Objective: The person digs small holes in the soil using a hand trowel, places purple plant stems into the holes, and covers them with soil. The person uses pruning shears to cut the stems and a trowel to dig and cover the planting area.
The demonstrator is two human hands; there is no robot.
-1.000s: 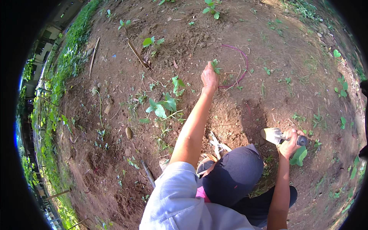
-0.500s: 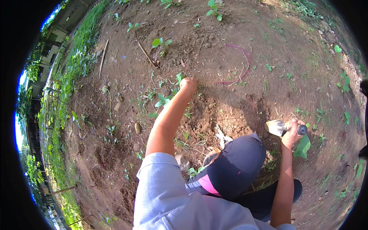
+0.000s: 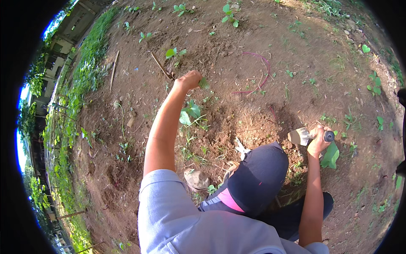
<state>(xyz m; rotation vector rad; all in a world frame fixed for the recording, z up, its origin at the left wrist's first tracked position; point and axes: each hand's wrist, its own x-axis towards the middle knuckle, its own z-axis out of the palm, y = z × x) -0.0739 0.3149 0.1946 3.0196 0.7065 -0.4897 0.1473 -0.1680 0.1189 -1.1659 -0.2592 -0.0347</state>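
Note:
My right hand (image 3: 319, 143) is wrapped round the dark handle of a garden trowel (image 3: 299, 136). The trowel's soil-smeared blade points left, just above the ground. Beside that hand stands a broad green leaf (image 3: 330, 155). My left hand (image 3: 190, 79) is closed and held out over the soil at the upper middle. A small blurred green weed (image 3: 204, 83) sticks out from its fingers. Nearer to me, a leafy seedling (image 3: 192, 110) grows below this hand. Loosened brown soil (image 3: 253, 120) lies between the two hands.
My bent knee (image 3: 260, 182) in dark trousers takes up the lower middle. A stone (image 3: 197, 180) and a whitish scrap (image 3: 242, 148) lie beside it. A purple cord (image 3: 268, 70) curves across the ground. Sticks (image 3: 160, 64) lie farther off, and a fence (image 3: 53, 127) borders the left.
My left hand has moved left and slightly away from me, off the leafy plants, with a bit of green now at its fingers. My right hand keeps hold of the trowel.

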